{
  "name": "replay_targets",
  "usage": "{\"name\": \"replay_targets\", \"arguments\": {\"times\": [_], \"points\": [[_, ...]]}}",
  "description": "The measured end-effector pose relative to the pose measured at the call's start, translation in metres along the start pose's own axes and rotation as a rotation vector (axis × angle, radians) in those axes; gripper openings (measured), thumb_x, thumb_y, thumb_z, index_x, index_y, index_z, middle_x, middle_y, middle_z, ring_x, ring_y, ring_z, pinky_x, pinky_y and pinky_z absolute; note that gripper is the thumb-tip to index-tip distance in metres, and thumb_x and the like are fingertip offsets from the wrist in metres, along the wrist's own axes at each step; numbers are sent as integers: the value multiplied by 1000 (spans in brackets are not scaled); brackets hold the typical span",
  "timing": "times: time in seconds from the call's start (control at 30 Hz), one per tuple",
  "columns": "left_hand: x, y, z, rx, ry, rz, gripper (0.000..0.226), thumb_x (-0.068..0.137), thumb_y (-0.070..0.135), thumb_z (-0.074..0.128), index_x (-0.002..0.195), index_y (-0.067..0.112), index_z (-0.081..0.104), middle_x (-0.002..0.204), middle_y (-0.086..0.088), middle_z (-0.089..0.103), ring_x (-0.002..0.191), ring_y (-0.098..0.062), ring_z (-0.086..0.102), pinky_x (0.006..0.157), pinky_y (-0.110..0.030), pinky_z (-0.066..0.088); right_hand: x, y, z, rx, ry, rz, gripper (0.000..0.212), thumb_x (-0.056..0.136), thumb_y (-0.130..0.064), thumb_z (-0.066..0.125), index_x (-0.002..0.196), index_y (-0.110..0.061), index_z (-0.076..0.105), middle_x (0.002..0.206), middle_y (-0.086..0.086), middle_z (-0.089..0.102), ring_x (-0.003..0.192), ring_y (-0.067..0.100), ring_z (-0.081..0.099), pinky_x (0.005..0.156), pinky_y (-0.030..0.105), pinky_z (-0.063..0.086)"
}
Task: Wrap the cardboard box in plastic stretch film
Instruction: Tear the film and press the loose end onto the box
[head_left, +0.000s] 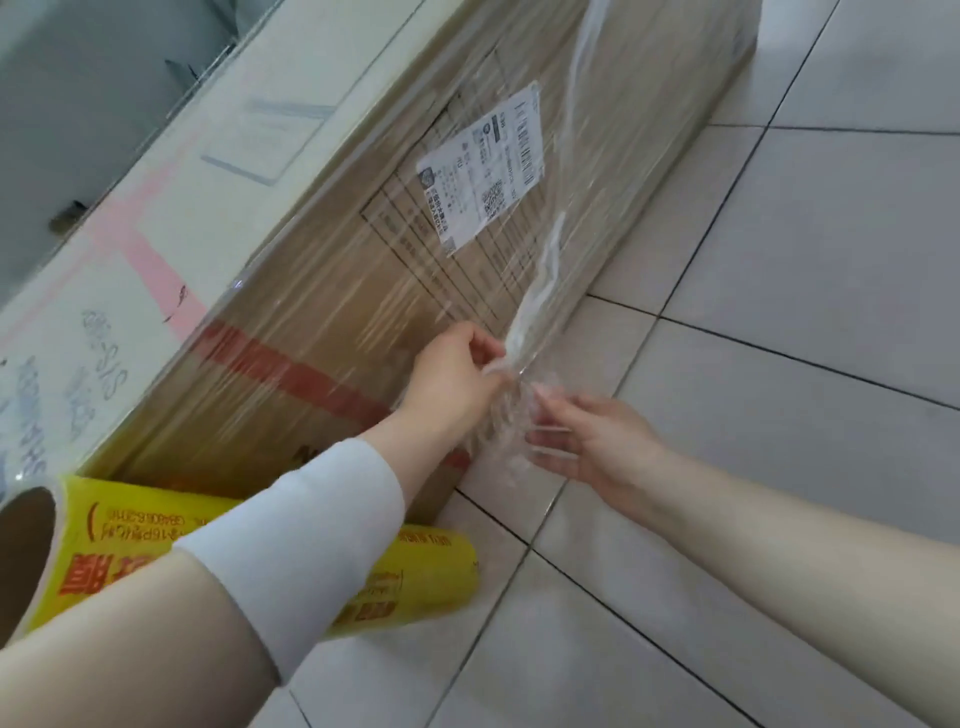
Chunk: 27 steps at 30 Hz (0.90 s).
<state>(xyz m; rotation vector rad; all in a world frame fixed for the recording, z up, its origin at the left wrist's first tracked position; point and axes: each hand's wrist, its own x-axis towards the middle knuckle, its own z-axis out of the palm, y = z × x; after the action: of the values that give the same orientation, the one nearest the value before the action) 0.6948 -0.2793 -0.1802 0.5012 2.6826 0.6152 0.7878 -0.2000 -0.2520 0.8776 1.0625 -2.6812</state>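
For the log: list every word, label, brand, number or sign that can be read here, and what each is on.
Roll: upside-down small print, partly "GB4806.6"; the large red characters are not readable.
Label on the box: barcodes, QR code and small print, too blurred.
Box: printed table, too faint under the film.
White box behind: handwriting, possibly "S/S", otherwise unreadable.
Nothing is written on the left hand or right hand.

Pale square tiles cover the floor, split by thin dark grout lines that run diagonally across the view. At upper left stands a grey wall (or a cabinet side, hard to tell). Against it leans a whitish board crossed by pink tape. Light is soft and even.
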Motion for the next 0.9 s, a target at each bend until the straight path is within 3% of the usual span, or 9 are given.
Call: {"name": "replay_targets", "arguments": {"times": [0.07,0.13,0.27,0.33,0.43,0.5,0.63,0.73,0.9], "points": [[-2,-5,-14,52,35,-23,8,84,18,66,84,16,58,82,1,64,72,-13,59,53,-14,43,0,9,1,1,39,-4,20,95,-12,53,75,-12,55,69,3,52,60,11,51,61,22,54],[-1,-5,-24,49,70,-50,9,86,21,64,85,14,59,86,-4,69,67,-14,61,50,-15,46,3,19,2,76,76,-11,21,96,-8,50,75,-9,53,71,4,53,61,13,51,65,25,54],[-10,6,-25,-89,117,-70,11,87,23,62,86,13,58,83,-5,68,78,-22,67,77,-40,55,6,35,3,325,77,7,29,101,-5,39,73,-7,48,67,5,59,63,18,59,70,33,54],[-16,11,-22,-262,152,-124,10,87,18,61,79,16,55,82,-4,67,71,-17,69,81,-43,56,6,46,6,384,109,29,31,102,-7,37,72,-8,44,62,5,51,57,18,54,68,34,56],[-27,16,-23,-429,119,-217,14,88,14,59,77,18,51,81,-4,65,63,-15,67,70,-36,57,6,54,14,478,156,47,27,102,-7,36,76,-9,41,58,4,41,41,10,46,62,36,56],[-33,15,-26,-346,79,-195,8,87,22,61,83,18,56,77,-4,66,64,-18,65,64,-35,58,6,55,20,532,162,32,25,103,-8,34,79,-9,42,50,1,41,31,6,42,52,32,54],[-43,15,-36,-258,70,-127,13,90,25,57,86,16,65,74,-4,68,68,-21,70,58,-32,59,5,52,23,597,188,42,28,104,-9,31,82,-9,48,55,3,36,35,10,38,48,30,54],[-52,18,-45,-324,82,-135,17,95,20,49,88,11,61,81,-4,72,65,-18,72,54,-28,58,1,46,19,684,220,32,29,102,-3,31,79,-7,48,43,1,39,40,13,41,37,22,52],[-72,8,-51,-331,283,-95,18,92,24,51,84,15,64,82,4,72,79,-13,67,78,-41,57,-5,41,15,732,270,-7,36,102,-1,22,73,-6,43,71,12,46,66,24,49,41,26,53]]}}
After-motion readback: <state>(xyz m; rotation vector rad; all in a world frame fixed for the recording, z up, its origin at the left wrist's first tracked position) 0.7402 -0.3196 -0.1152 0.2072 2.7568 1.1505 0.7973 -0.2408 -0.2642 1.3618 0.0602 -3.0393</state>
